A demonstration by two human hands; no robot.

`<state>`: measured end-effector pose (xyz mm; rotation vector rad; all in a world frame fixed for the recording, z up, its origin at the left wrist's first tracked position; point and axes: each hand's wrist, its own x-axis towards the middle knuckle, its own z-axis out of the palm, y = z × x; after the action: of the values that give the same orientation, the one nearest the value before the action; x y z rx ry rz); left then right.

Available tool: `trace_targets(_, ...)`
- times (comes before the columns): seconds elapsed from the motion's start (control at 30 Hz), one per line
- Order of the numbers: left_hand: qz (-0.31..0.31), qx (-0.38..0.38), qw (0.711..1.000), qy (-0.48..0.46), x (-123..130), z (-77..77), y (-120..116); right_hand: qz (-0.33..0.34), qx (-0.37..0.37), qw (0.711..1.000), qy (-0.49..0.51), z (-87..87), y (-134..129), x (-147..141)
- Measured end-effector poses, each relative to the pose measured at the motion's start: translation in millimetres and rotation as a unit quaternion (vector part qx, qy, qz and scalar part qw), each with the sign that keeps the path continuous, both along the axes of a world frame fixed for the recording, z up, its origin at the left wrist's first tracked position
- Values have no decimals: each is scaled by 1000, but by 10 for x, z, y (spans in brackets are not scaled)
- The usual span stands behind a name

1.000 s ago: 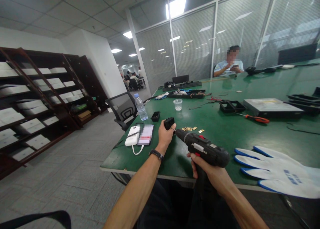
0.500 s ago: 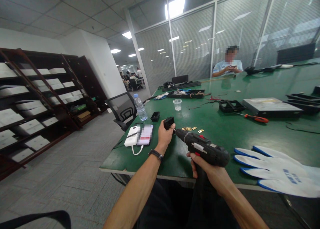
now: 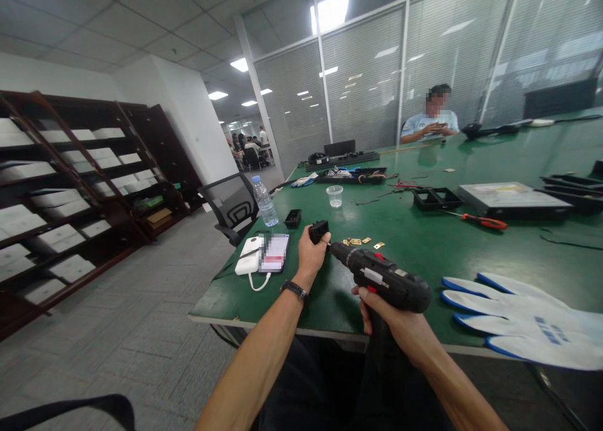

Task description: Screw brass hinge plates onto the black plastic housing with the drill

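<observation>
My left hand (image 3: 311, 254) is closed around a small black plastic part (image 3: 319, 230), held a little above the green table. In my right hand (image 3: 389, 315) is a black cordless drill (image 3: 381, 274) with red details, fingers wrapped round its handle. The drill's bit points left and meets the black part near my left fingertips; whether it touches a screw there is too small to tell. Just beyond the drill, several small brass-coloured plates (image 3: 357, 242) lie on the table. A similar black plastic piece (image 3: 293, 218) rests left of my left hand.
Left of my arm lie a white power bank (image 3: 248, 256) and a phone (image 3: 274, 254), joined by a cable. A water bottle (image 3: 266, 201) and clear cup (image 3: 335, 196) stand behind. At right are work gloves (image 3: 527, 318), an orange screwdriver (image 3: 485, 222) and black trays (image 3: 436, 199). A person (image 3: 431, 120) sits across.
Almost nothing differs. Both hands, the drill and the black part keep their places; the view has shifted very slightly.
</observation>
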<state>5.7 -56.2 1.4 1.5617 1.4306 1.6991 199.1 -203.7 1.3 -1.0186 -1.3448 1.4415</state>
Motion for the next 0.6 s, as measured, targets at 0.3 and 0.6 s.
trace_targets(0.3,-8,0,1000,-8,-2,-3,0,1,1,1000,0,31,-19,4)
trace_targets(0.6,7,-4,1000,-4,7,18,-2,2,-5,1000,3,-4,-5,0)
